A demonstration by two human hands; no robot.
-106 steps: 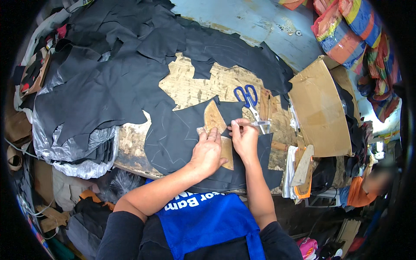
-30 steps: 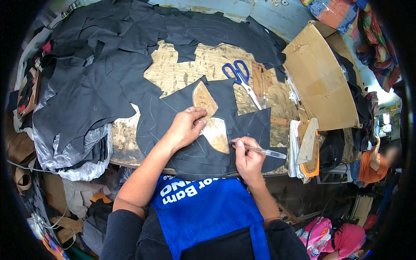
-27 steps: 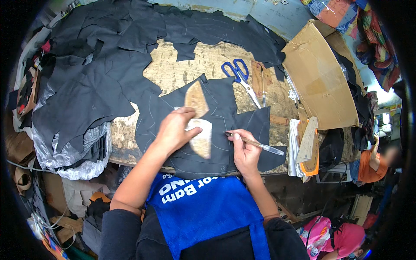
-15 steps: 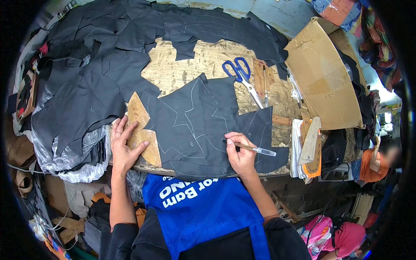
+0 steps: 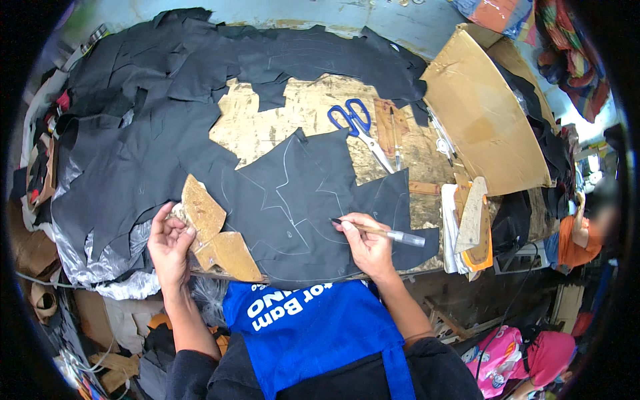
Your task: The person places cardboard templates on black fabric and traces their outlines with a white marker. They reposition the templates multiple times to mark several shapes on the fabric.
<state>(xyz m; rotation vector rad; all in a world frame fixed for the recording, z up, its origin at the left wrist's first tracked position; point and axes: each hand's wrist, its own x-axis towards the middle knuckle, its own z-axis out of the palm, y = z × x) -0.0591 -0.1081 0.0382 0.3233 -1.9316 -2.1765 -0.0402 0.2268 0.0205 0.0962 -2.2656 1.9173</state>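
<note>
My left hand (image 5: 171,241) has its fingers curled at the left edge of a tan, notched cardboard pattern piece (image 5: 212,217), gripping it there. The pattern lies at the left side of a black fabric piece (image 5: 267,220) marked with pale drawn outlines. In my right hand (image 5: 369,250) is a pen (image 5: 403,237) with a clear cap on its rear end. Its tip is at the fabric's surface, right of the middle outlines. Both hands are near the table's front edge.
Blue-handled scissors (image 5: 363,130) and another pen (image 5: 397,137) lie on the worn wooden table (image 5: 257,127). Black fabric pieces (image 5: 133,153) cover its left and back. A cardboard box (image 5: 490,113) and stacked patterns (image 5: 472,220) stand right. Someone in orange (image 5: 577,243) is far right.
My left hand has gone from lying spread on the pattern to gripping its left edge, and the pattern has turned slightly. My right hand with the pen has moved little. The whole view has shifted slightly.
</note>
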